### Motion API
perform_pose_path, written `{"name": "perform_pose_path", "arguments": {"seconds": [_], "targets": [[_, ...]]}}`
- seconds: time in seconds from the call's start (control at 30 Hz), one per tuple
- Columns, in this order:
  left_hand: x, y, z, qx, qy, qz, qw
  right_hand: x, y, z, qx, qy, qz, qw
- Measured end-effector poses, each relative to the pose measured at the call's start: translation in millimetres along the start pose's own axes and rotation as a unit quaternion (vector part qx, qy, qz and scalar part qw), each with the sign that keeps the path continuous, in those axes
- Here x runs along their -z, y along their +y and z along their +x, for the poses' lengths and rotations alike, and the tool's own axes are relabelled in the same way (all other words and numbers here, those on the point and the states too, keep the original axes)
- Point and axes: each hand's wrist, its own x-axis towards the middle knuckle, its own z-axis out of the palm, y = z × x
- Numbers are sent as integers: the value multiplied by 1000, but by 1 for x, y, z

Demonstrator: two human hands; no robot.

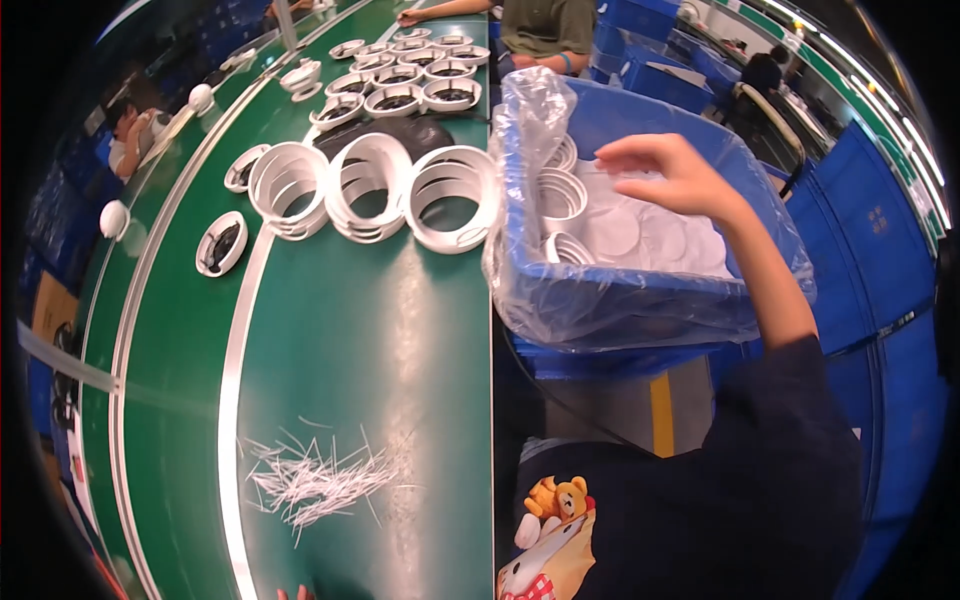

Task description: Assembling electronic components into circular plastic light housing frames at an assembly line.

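My right hand (pixel 668 175) hovers over a blue plastic bin (pixel 650 308) lined with clear film. Its fingers are loosely curved and apart, with nothing between them. Below it in the bin lie white round discs (pixel 640 228), and several white rings (pixel 562 195) stand along the bin's left side. Of my left hand (pixel 294 594) only fingertips show at the lower edge, so its hold is hidden. The nearest thing to them is a pile of thin white strips (pixel 315 480) on the green table (pixel 350 350).
Three stacks of white rings (pixel 452 235) stand on the table left of the bin. Beyond lie a black bag (pixel 425 140) and several white round housings with black parts (pixel 395 98). A person (pixel 545 30) sits at the far end. Metal rails (pixel 240 375) run along the left.
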Motion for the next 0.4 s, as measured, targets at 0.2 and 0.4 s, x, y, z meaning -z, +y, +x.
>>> {"name": "perform_pose_path", "arguments": {"seconds": [0.2, 0.4], "targets": [[-5, -3, 2, 11, 17, 5, 1000, -70, 129, 36, -4, -246, -365, 898], [0, 1, -2, 32, 37, -4, 999, -106, 147, 64, -108, -341, -371, 857]]}}
